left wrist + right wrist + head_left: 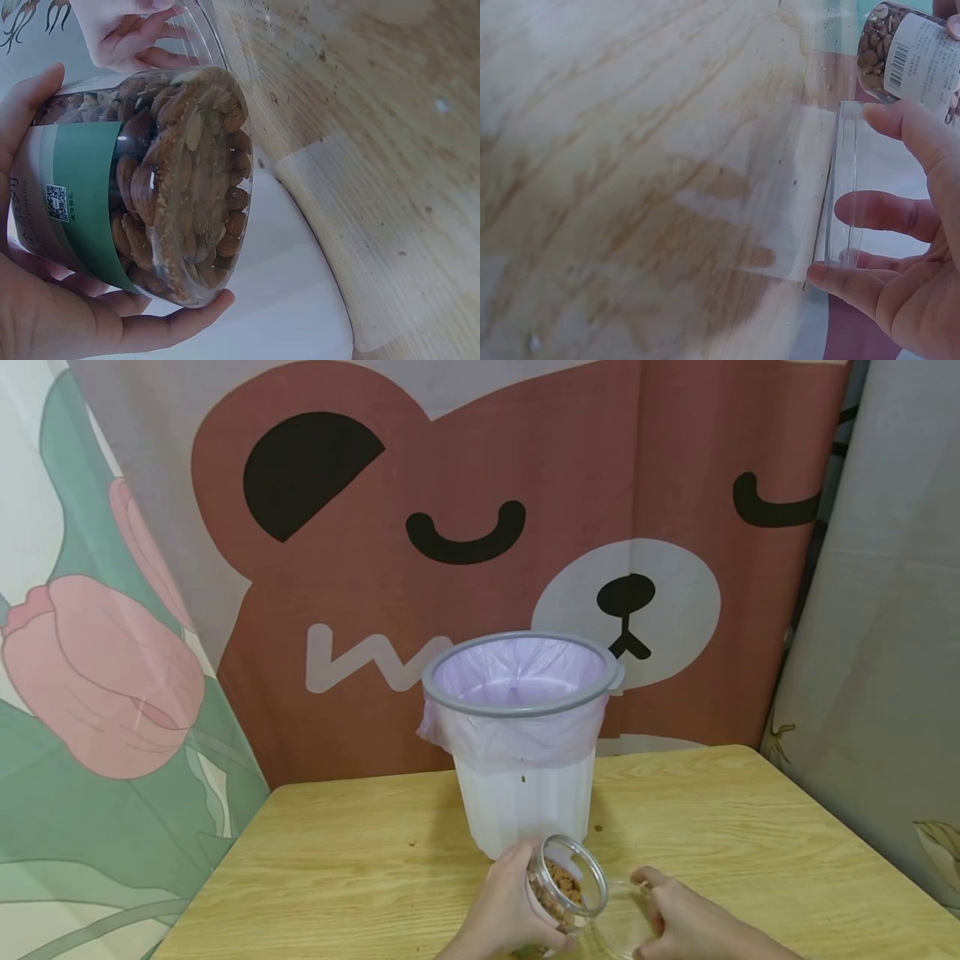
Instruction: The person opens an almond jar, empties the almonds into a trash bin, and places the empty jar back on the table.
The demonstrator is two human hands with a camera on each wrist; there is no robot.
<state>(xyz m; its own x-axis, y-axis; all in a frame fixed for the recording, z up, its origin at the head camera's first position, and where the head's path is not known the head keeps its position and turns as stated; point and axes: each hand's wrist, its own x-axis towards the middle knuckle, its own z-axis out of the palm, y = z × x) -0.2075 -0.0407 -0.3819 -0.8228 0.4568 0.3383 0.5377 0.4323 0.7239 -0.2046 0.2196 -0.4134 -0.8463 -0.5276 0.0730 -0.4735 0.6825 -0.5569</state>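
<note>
From the head camera, a wooden table point(750, 827) fills the lower half, and a white bin point(523, 739) with a grey rim and a lilac liner stands on it at about twelve o'clock from the hands. Just in front of the bin, the left hand point(504, 917) is wrapped round a clear jar of almonds point(562, 887), which is tilted with its open mouth turned up and toward three o'clock. At three o'clock from the jar, the right hand point(686, 922) grips a clear lid point(618, 922), held low over the table top and hard to make out against the wood. A bear-print cloth point(465, 527) hangs behind the table, with a tulip-print cloth point(97, 677) at nine o'clock and a grey curtain point(877, 635) at three o'clock. A few crumbs point(412, 842) lie on the wood near the bin's foot.

From the left wrist camera, the left hand point(52, 322) curls thumb and fingers about the jar of almonds point(161, 180), which bears a green label band and is packed full of nuts. The right hand point(131, 37) shows at eleven o'clock with the lid's clear edge. The table point(375, 112) lies beyond, at one o'clock.

From the right wrist camera, the right hand point(904, 277) pinches the clear lid point(844, 187) on edge between thumb and fingers. The jar of almonds point(907, 56) sits at one o'clock, apart from the lid. The table point(630, 150) fills the left side.
</note>
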